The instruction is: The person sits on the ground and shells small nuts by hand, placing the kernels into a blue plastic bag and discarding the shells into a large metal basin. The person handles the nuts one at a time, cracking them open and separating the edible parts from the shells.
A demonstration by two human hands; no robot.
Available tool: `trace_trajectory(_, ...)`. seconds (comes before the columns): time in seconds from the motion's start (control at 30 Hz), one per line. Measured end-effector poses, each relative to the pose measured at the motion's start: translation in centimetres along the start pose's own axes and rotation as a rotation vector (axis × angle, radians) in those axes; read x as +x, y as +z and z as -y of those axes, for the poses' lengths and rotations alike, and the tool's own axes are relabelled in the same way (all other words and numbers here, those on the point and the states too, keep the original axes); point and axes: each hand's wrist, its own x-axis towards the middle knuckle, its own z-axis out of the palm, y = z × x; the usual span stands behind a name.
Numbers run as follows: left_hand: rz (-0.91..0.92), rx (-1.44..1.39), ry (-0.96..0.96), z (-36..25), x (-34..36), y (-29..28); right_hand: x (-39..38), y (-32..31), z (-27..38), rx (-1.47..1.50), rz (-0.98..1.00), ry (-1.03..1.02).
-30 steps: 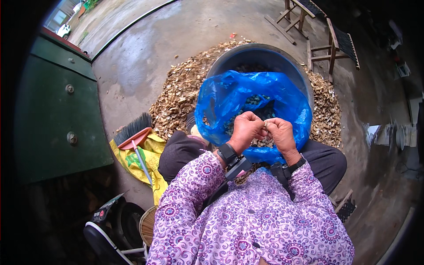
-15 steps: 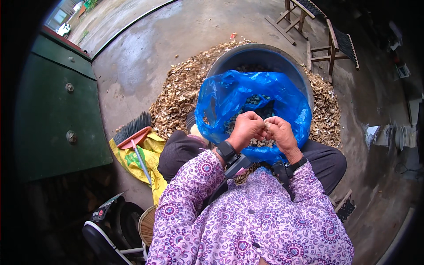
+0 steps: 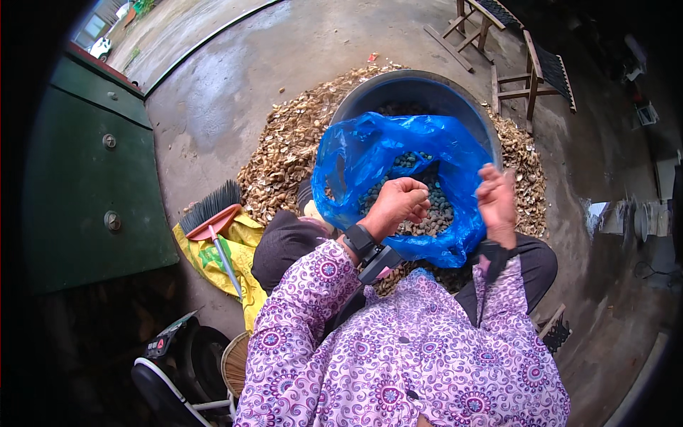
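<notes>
Poised above a crumpled, glossy, translucent blue plastic bag point(image 3: 466, 153), the left hand point(image 3: 395, 206) is held with its fingers curled and its thumb drawn in close to the index finger; whether anything small is pinched there cannot be told. The right hand point(image 3: 496, 199) is held well apart from it, raised by the bag's right edge with its fingers loosely bent; it is blurred, and whether anything is gripped cannot be made out.

The bag is spread wide at the mouth, its thin walls wrinkled and streaked with pale highlights, the blue deepened in the folds. Inside, beneath and beside the left hand, a bed of small, rounded kernels point(image 3: 437, 213) is seen, brownish toward the near side and tinted blue-green farther in.

Most of the bag is contained by a large, round, grey metal basin point(image 3: 420, 84), whose far wall is left exposed. The basin is flanked on the left by a broad heap of tan, broken, dry shells point(image 3: 281, 153), and more are strewn on its right. Farther left, a yellow plastic sack point(image 3: 199, 250) is partly covered by a dark-bristled broom with a salmon-pink head point(image 3: 215, 219), both laid on the grey floor point(image 3: 192, 160).
</notes>
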Motion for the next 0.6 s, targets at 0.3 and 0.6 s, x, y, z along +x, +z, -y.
trace_trajectory(0.3,0.003,0.066,0.020,0.4,-0.1,-0.5,0.1,-8.5,-5.4,-2.408,-0.037,-0.130)
trace_trajectory(0.6,-0.009,0.112,0.035,0.3,-0.3,-0.3,0.5,-8.5,-5.3,-2.173,-0.169,0.016)
